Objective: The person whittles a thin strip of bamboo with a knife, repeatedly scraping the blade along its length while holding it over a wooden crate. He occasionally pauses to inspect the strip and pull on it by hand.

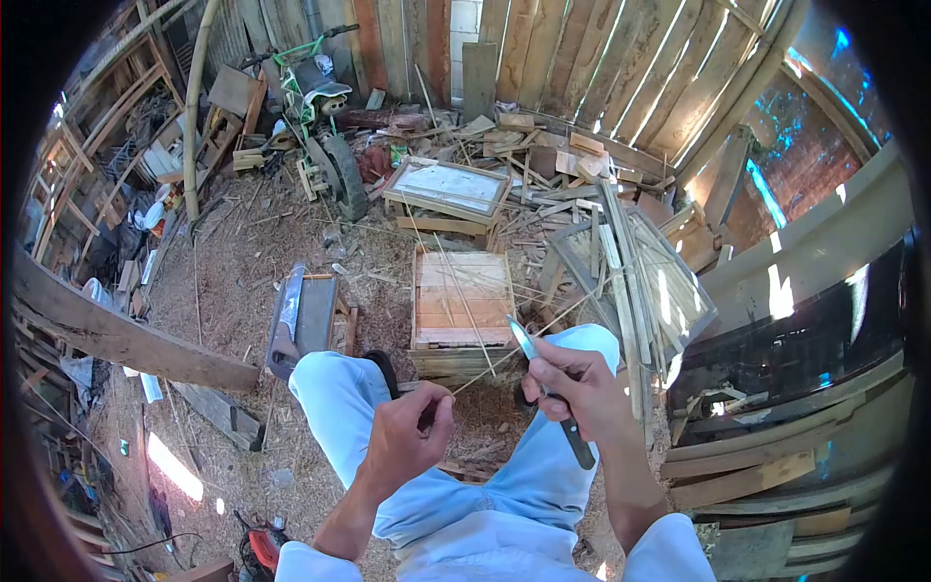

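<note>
In my right hand (585,390) is a knife with a dark handle (580,444); its bright blade (523,338) points up and to the left. My left hand (412,434) is closed in a pinch on the near end of a thin wooden strip (482,374). From there the strip slants up to the right, passing behind the blade in this view. Both hands are above my legs in light trousers (339,407). Just beyond them stands a wooden box (464,291) with a slatted top, and another thin strip (460,286) lies across it.
On the left a handsaw (287,320) rests on a small stool (318,312). Scrap wood (572,165) and a framed panel (446,184) are piled ahead, beside a small motorbike (325,126). Long slats (626,291) lean at the right. A red power tool (262,548) lies at lower left.
</note>
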Demonstrator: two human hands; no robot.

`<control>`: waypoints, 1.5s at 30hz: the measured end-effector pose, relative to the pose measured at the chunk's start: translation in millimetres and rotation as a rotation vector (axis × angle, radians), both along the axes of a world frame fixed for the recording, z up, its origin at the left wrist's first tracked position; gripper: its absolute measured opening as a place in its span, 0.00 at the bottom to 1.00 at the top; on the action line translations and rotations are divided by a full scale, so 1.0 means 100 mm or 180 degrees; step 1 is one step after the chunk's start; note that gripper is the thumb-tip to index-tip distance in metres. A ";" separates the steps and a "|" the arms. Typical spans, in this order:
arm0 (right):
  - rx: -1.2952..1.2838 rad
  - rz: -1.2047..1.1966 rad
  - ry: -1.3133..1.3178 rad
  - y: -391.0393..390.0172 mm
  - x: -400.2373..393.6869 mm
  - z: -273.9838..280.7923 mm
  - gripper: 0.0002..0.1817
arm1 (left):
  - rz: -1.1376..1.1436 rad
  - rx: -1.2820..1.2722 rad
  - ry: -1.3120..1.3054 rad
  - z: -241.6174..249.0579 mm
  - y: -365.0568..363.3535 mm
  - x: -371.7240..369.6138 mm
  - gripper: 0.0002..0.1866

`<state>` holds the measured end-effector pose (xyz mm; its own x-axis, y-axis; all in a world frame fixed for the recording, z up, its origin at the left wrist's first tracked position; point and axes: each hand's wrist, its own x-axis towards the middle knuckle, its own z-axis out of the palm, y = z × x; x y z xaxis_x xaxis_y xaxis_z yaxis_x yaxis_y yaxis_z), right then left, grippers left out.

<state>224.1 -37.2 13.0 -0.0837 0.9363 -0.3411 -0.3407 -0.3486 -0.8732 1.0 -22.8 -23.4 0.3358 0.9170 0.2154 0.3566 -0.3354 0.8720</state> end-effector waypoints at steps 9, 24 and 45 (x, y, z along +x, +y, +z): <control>0.0120 -0.0326 0.0244 0.08 0.26 0.06 0.17 | 0.0050 0.0081 0.0090 0.05 0.00 -0.18 0.04; -0.0017 0.0131 0.0165 -0.05 -0.11 -0.12 0.18 | 0.0104 0.0659 0.0244 0.15 0.11 0.27 0.04; -0.0042 0.0463 0.0368 -0.13 -0.13 -0.19 0.14 | 0.0092 0.0146 0.0086 0.10 -0.02 0.09 0.04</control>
<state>210.6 -50.2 -6.4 -0.2573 0.9070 -0.3335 -0.3837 -0.4126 -0.8261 9.7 -24.6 -13.5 0.3157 0.9157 0.2488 0.3897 -0.3642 0.8459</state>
